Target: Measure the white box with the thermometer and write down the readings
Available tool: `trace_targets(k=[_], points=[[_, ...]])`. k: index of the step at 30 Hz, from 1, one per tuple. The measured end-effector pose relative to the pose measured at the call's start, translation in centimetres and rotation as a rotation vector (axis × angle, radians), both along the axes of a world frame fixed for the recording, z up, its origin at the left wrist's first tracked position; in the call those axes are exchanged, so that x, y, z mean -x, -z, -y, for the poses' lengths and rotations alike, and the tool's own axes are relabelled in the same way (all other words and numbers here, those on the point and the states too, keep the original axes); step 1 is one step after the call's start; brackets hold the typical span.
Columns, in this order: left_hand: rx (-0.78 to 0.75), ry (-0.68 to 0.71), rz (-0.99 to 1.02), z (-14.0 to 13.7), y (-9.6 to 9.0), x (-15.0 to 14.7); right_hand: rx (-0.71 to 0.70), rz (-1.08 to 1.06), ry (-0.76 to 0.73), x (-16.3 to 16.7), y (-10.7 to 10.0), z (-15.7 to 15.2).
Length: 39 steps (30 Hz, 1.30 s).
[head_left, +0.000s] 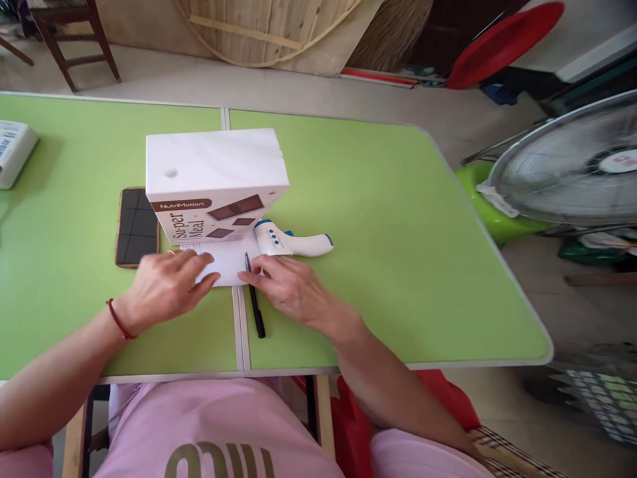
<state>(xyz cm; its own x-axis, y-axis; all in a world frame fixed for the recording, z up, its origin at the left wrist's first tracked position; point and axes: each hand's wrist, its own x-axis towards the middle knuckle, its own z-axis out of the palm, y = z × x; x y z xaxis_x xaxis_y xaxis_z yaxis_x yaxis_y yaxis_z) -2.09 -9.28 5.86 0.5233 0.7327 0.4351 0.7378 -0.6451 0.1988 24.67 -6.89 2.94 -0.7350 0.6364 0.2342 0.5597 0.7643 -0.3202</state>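
My left hand [166, 285] is open above the left part of a white sheet of paper [229, 265], its thumb apart from its curved fingers. My right hand [293, 289] is at the paper's right end with thumb and fingers apart. Its thumb crosses over a black pen [255, 309], which lies with its tip on the paper and its other end on the table. I cannot make out whether the thumb presses on it. Behind the paper stands a white box [213, 162] marked "Su-per Meal". A white and blue infrared thermometer [293, 244] lies beside the box, just beyond my right hand.
A dark phone in a brown case [137, 226] lies left of the box, partly hidden by it. The green folding table [388, 265] has a seam down its middle. At the far left is a white object [14, 153]; a fan [572, 159] stands off the right edge.
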Motion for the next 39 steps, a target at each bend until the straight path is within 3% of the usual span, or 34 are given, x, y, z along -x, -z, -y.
trace_targets(k=[3,7,10,14,17,19,21,27,31,39], points=[[0.345,-0.102,-0.478,1.7,-0.1,-2.4,-0.115,0.13,-0.061,0.7,0.0,0.2],[0.519,-0.108,-0.696,3.2,-1.1,-4.4,-0.158,0.204,-0.113,0.5,-0.2,-0.4],[0.529,-0.107,-0.721,3.7,-1.7,-4.8,-0.118,0.102,-0.084,0.4,-0.4,-0.5],[0.54,-0.093,-0.752,4.1,-1.5,-5.0,-0.012,-0.361,-0.006,1.6,-1.3,0.6],[0.566,-0.099,-0.75,4.3,-1.4,-5.0,0.239,-0.645,0.131,3.9,-1.9,1.6],[0.575,-0.116,-0.739,4.3,-1.5,-5.0,0.411,-0.728,0.171,5.7,-1.7,1.8],[0.59,-0.127,-0.724,4.2,-1.6,-5.0,0.488,-0.747,0.225,7.2,-0.8,1.7],[0.644,-0.107,-0.685,3.7,-2.1,-5.0,0.329,-0.716,0.401,8.6,2.1,1.4],[0.63,-0.089,-0.68,3.7,-2.3,-5.0,0.208,-0.666,0.346,8.2,2.4,1.8],[0.61,-0.066,-0.651,3.8,-2.5,-5.2,0.16,-0.639,0.318,8.2,2.4,1.9]])
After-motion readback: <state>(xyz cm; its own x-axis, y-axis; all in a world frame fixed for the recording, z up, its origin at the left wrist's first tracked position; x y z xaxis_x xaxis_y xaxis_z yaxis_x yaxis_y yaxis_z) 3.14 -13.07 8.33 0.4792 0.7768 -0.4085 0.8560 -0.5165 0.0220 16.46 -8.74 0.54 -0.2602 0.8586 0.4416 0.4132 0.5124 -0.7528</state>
